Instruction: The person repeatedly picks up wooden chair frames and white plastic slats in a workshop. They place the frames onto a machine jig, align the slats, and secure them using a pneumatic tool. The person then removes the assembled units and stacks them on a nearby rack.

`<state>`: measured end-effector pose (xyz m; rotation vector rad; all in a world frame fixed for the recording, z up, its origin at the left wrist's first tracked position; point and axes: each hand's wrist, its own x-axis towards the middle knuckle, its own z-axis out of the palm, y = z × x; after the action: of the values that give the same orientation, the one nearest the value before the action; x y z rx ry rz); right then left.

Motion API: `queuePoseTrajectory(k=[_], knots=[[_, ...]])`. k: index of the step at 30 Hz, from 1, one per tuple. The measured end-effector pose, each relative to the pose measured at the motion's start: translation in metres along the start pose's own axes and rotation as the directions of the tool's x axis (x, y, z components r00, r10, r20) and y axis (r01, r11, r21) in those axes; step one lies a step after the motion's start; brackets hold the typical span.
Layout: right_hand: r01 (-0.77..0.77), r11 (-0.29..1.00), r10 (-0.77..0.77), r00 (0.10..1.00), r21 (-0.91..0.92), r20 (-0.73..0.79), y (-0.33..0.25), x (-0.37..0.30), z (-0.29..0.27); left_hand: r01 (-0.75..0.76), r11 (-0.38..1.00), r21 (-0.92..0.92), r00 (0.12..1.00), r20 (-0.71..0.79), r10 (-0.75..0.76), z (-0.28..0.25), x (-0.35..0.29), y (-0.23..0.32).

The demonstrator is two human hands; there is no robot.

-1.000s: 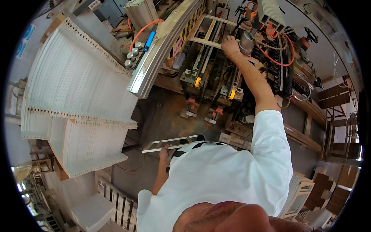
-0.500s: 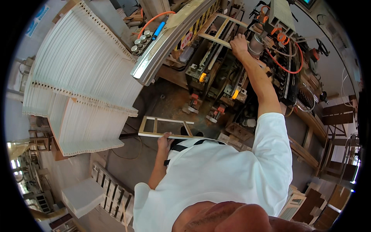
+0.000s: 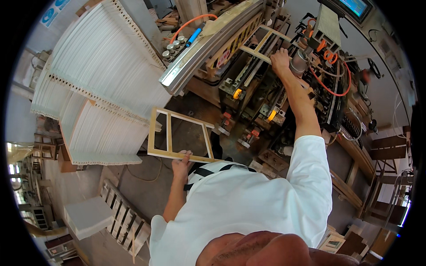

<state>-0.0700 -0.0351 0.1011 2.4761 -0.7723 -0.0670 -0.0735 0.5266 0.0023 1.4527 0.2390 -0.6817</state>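
My left hand [image 3: 181, 166] is closed on the near edge of a light wooden frame [image 3: 160, 153] with crossbars, held beside my waist. My right arm reaches forward to the machine [image 3: 248, 88]. There my right hand [image 3: 280, 61] grips the near right part of a second wooden frame [image 3: 256, 54], which lies across the machine's rails. Its fingertips are partly hidden behind the hand. Just right of that hand stands a metal cylinder [image 3: 298, 62]. Yellow knobs [image 3: 238, 93] sit at the near ends of the rails.
Tall stacks of white frame pieces [image 3: 106, 53] stand at the left. A metal beam with striped edging [image 3: 195, 53] slants over the machine's left side. Orange air hoses [image 3: 330, 91] loop at the right, and a screen [image 3: 355, 8] is at the top right. A white block [image 3: 88, 217] lies lower left.
The frame in my left hand has tilted up, so its open face shows more. My right hand stays on the other frame in the machine. The whole view has shifted slightly.
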Motion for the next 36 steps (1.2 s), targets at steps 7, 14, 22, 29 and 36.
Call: queuePoseTrajectory(k=[7, 14, 22, 29, 36], knots=[[-0.015, 0.999, 0.015, 1.0, 0.029, 0.015, 0.0, 0.001, 0.0, -0.278, 0.958, 0.073, 0.953, 0.147, 0.265, -0.057, -0.049, 0.051], [-0.028, 0.999, 0.027, 1.0, 0.034, 0.012, -0.005, 0.005, 0.002, -0.514, 0.831, 0.213, 0.858, 0.113, 0.501, -0.137, -0.125, 0.148], [-0.106, 0.973, 0.113, 0.993, -0.207, 0.024, -0.008, 0.017, 0.009, -0.761, 0.623, 0.181, 0.573, -0.263, 0.776, -0.316, -0.159, 0.225], [-0.245, 0.968, 0.243, 0.969, 0.043, 0.049, -0.025, -0.001, -0.066, -0.853, 0.522, 0.008, 0.496, -0.295, 0.816, -0.39, -0.106, 0.342], [0.032, 0.839, 0.226, 0.887, 0.542, -0.403, -0.092, -0.071, -0.11, -0.575, 0.818, 0.001, 0.787, -0.275, 0.553, -0.456, 0.065, 0.435]])
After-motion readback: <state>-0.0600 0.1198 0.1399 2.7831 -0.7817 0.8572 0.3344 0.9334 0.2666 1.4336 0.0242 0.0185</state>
